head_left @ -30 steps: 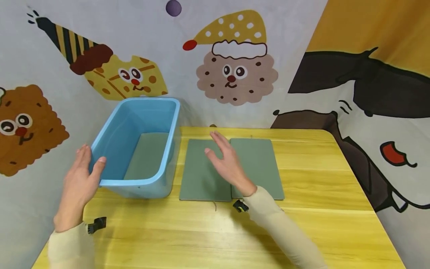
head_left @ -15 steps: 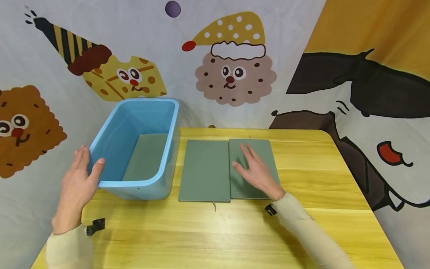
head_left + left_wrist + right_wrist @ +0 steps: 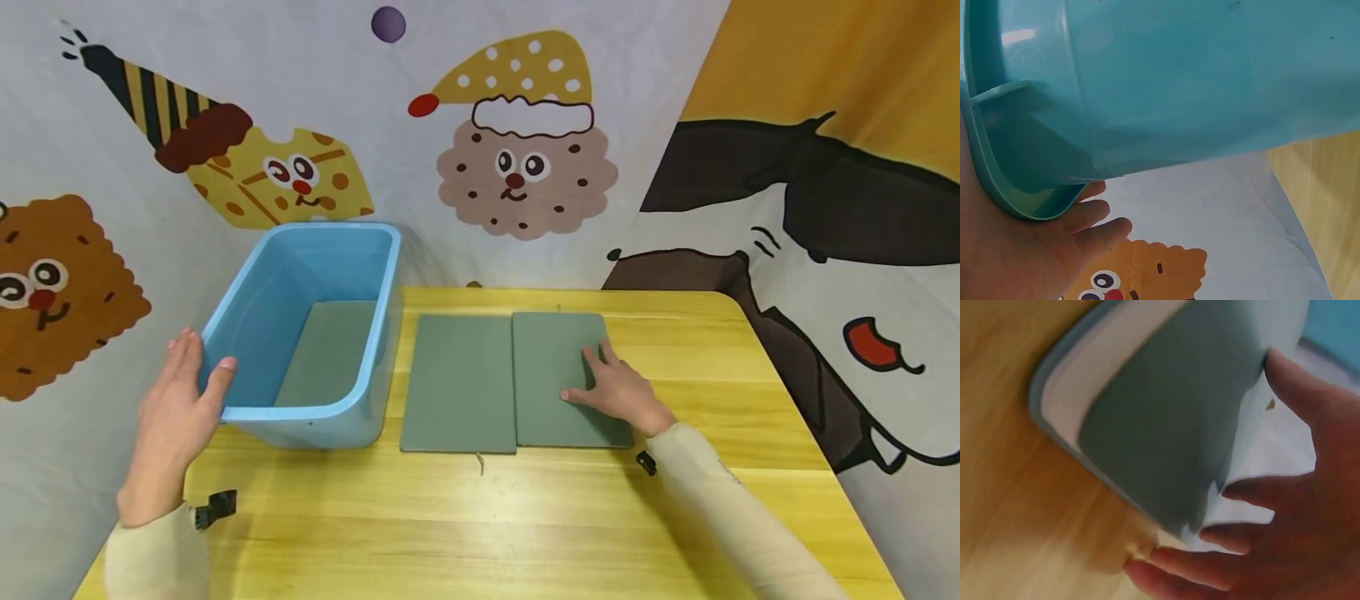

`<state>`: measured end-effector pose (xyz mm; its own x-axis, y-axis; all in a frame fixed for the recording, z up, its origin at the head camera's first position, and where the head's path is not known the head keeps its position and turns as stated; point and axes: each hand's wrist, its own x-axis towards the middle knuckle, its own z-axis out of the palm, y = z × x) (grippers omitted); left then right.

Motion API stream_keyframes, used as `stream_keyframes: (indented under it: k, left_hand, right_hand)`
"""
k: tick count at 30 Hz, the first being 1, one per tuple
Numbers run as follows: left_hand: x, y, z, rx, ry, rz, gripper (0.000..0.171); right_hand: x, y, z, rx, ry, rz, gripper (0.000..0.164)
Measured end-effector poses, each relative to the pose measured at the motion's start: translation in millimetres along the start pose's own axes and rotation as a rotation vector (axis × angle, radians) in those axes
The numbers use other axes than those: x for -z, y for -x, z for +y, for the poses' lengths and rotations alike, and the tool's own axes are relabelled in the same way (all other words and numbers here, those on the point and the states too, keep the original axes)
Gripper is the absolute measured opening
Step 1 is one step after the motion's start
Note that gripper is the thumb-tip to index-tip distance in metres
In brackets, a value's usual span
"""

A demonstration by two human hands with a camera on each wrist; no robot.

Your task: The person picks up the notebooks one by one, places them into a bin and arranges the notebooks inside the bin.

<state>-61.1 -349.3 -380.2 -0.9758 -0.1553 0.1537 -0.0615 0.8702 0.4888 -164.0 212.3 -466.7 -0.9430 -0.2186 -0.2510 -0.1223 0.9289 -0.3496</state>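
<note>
My left hand (image 3: 171, 412) rests at the near-left corner of a light blue plastic tub (image 3: 311, 410), thumb by the rim and fingers straight along its outer side. In the left wrist view those fingers (image 3: 1104, 237) reach out below the tub's rim. A grey-green, flat cover (image 3: 330, 350) lies on the tub's floor. Two grey-green notebooks (image 3: 461, 383) lie side by side on the table. Over the right notebook (image 3: 551, 367) is my right hand (image 3: 618, 390), fingers spread around its right edge and thumb over the cover. Pale page edges show between its covers in the right wrist view.
The yellow wood-grain table (image 3: 480, 525) ends at a rounded corner on the right. A cloth (image 3: 315, 50) printed with cartoon biscuits and cheese hangs right behind it. A ribbon end (image 3: 481, 463) pokes out from the left notebook.
My right hand has moved right, from over the left notebook to the right edge of the right one, and come down to it. My left hand and the tub stay put.
</note>
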Motion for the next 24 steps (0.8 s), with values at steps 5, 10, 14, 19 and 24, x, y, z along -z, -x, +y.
stream_keyframes:
  k: [5,10,14,19,24]
  left_hand:
    - [-0.8,-0.7,0.9,0.008,0.007,0.002,0.076]
    - [-0.7,-0.4,1.0,0.011,0.010,0.001,0.076]
    - [0.1,-0.3,0.4,0.000,0.015,0.006,0.076]
    - [0.4,-1.2,-0.4,0.003,0.020,0.001,0.075]
    - [0.1,-2.5,-0.1,0.004,0.015,-0.004,0.075]
  right_hand:
    - [3.3,-3.7,3.0,-0.023,-0.011,-0.052,0.107]
    - [6.4,-8.6,4.8,-0.036,0.017,-0.078,0.108]
    - [13.3,-12.6,14.7,-0.027,0.007,-0.114,0.108]
    - [25.0,-15.5,30.9,0.016,-0.061,-0.144,0.104]
    - [27.6,-14.3,34.1,-0.018,-0.106,-0.138,0.114]
